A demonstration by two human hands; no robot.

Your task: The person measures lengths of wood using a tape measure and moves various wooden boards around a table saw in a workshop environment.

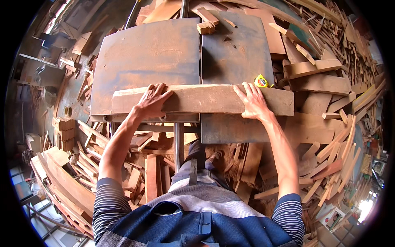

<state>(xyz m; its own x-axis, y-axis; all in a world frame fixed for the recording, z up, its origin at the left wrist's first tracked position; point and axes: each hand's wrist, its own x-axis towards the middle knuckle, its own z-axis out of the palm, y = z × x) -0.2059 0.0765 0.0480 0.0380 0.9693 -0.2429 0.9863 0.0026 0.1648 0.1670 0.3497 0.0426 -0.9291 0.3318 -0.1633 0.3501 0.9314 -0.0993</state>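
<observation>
A long, thick wooden board [205, 100] lies crosswise over the near part of a two-part metal machine table [144, 53]. My left hand [153, 101] grips it left of the middle, fingers hooked over the far edge and thumb on the top. Toward its right end my right hand [252, 101] holds it too, fingers reaching over the far edge and the thumb side spread. A dark slot [200, 61] between the table halves runs under the board. Just past my right fingertips, a yellow tape measure [262, 81] sits against the board's far edge.
Small wood blocks [206, 27] lie at the table's far edge. Offcuts and curved boards [314, 82] are heaped to the right. Stacked planks [68, 185] stand at the lower left. A metal rail [178, 144] extends from the table toward me, with scraps on the floor around it.
</observation>
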